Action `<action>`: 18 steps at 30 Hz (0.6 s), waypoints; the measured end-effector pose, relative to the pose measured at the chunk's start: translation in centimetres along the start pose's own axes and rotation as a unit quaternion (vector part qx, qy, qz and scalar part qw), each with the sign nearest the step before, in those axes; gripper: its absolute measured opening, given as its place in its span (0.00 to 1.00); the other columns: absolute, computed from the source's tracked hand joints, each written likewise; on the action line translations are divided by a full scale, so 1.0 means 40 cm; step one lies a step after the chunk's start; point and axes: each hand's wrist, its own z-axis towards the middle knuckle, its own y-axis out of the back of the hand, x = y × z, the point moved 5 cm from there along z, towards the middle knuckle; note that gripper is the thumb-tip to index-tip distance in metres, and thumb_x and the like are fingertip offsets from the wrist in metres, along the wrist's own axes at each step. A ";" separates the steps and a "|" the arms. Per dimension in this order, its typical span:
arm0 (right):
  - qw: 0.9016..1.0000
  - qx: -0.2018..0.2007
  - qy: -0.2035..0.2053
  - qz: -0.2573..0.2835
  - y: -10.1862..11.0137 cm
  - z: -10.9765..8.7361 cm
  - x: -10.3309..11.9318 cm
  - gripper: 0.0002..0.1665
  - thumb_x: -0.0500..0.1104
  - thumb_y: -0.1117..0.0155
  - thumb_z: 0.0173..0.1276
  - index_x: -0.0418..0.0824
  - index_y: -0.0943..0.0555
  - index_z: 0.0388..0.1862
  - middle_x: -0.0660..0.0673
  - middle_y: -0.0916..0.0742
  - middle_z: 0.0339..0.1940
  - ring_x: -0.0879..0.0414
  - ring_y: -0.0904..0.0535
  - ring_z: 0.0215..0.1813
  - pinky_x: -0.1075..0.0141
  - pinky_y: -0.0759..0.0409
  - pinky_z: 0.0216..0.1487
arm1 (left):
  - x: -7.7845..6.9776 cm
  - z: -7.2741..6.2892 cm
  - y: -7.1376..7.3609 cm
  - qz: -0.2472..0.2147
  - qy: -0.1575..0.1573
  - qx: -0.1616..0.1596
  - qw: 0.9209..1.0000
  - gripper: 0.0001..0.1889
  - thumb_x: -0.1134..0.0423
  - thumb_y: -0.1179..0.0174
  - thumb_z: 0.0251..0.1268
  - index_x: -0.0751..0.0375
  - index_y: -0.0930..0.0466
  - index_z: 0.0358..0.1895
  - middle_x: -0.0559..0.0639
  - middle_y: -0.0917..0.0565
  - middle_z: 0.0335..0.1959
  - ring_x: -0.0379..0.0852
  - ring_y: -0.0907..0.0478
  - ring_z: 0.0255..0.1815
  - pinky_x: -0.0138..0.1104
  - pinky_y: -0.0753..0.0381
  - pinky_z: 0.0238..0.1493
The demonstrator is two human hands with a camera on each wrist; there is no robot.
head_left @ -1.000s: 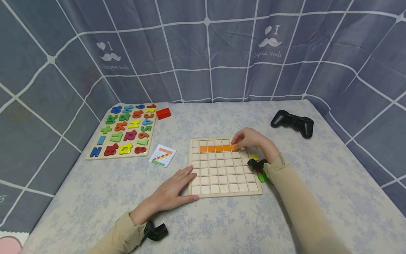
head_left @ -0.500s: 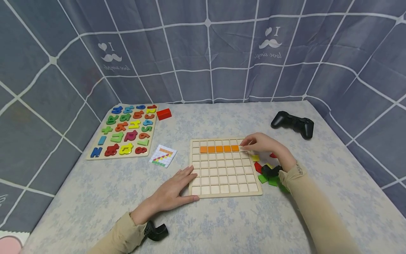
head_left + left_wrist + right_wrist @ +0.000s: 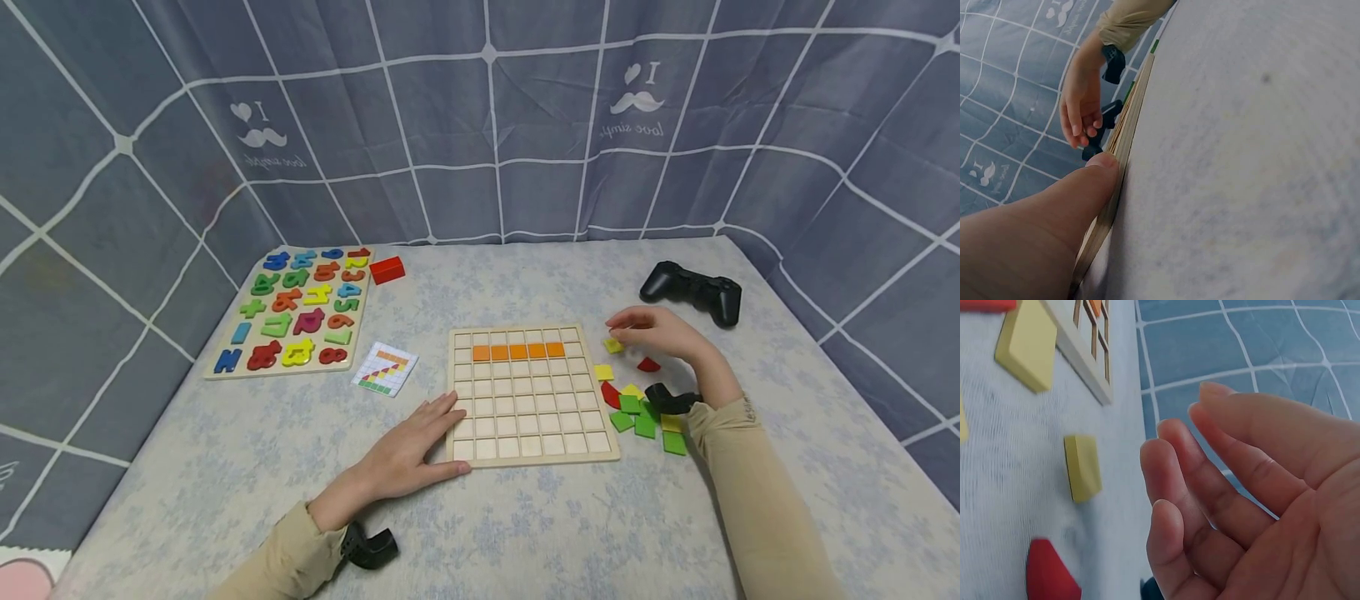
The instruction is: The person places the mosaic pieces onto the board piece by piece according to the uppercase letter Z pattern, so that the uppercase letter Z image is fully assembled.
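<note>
A wooden grid board lies on the table, with a row of orange square tiles in its second row. My left hand rests at the board's left edge, fingers straight and thumb at the front corner; the left wrist view shows its thumb against the board's side. To the right of the board, my right hand hovers above the table with loosely bent fingers and nothing between them. Under and near it lie a yellow tile, a red piece and several green tiles.
A small pattern card lies left of the board. Farther left is a letter-and-number puzzle board, with a red block at its corner. A black game controller sits at the back right. A grey curtain hangs behind the table.
My right hand has moved off the board to the right, leaving the last orange tile in the row uncovered. More loose tiles now show. The left hand has stayed put.
</note>
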 end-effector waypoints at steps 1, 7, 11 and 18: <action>1.000 -0.003 -0.003 0.002 0.003 -0.001 -0.003 0.28 0.55 0.40 0.67 0.38 0.23 0.57 0.40 0.18 0.52 0.48 0.23 0.48 0.54 0.24 0.50 | 0.000 0.001 0.000 0.000 0.000 0.000 1.000 0.41 0.35 0.46 0.60 0.59 0.38 0.70 0.53 0.47 0.74 0.46 0.52 0.74 0.40 0.52 0.73; 1.000 -0.005 -0.004 0.007 0.006 0.008 -0.034 0.26 0.52 0.39 0.67 0.36 0.22 0.56 0.40 0.17 0.47 0.49 0.23 0.42 0.59 0.23 0.44 | 0.000 0.001 0.000 0.003 0.001 0.000 1.000 0.41 0.35 0.46 0.60 0.58 0.38 0.70 0.53 0.47 0.74 0.47 0.52 0.74 0.40 0.52 0.73; 1.000 -0.002 0.000 0.020 0.003 0.010 -0.045 0.23 0.47 0.38 0.67 0.33 0.23 0.55 0.39 0.17 0.45 0.48 0.22 0.38 0.61 0.22 0.37 | -0.002 0.000 0.001 0.001 -0.001 0.000 1.000 0.41 0.35 0.46 0.60 0.59 0.38 0.70 0.53 0.47 0.74 0.48 0.52 0.74 0.41 0.52 0.73; 1.000 0.002 0.000 0.024 -0.001 0.015 -0.060 0.23 0.44 0.36 0.65 0.33 0.23 0.55 0.35 0.19 0.51 0.49 0.23 0.37 0.63 0.23 0.35 | -0.002 0.001 0.000 0.003 -0.003 -0.003 1.000 0.41 0.35 0.46 0.60 0.59 0.38 0.70 0.53 0.47 0.74 0.47 0.52 0.74 0.41 0.52 0.73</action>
